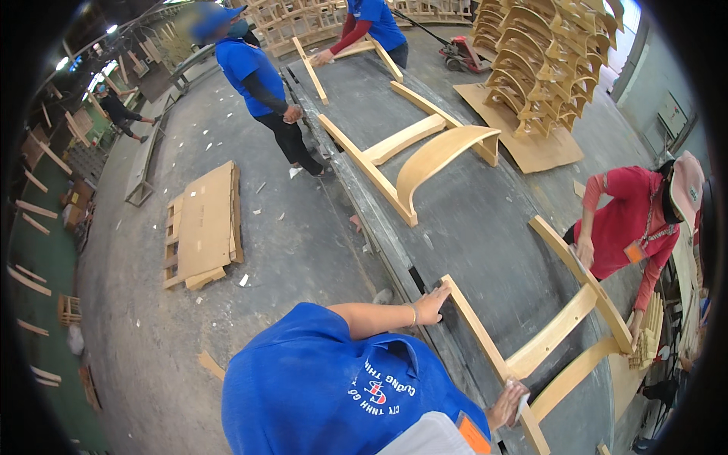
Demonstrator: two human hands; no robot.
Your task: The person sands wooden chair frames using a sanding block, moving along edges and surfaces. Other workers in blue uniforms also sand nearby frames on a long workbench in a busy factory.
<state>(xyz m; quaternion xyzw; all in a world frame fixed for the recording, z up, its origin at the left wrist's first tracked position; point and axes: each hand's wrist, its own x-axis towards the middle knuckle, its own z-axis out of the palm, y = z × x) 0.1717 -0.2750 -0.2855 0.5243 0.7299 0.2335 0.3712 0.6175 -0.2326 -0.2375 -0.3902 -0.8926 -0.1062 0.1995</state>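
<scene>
A pale wooden chair frame lies on the dark table in front of me, two long legs joined by a straight crossbar and a curved one. My left hand grips the far end of its left leg. Lower on that leg, my right hand is closed around a small whitish pad pressed against the wood near the crossbar joint. Across the table, a co-worker in red has both hands on the opposite leg.
The long table also carries a second frame with a curved panel. Two people in blue are at its far end. Curved wooden parts are stacked at right; flattened cardboard lies on a pallet at left.
</scene>
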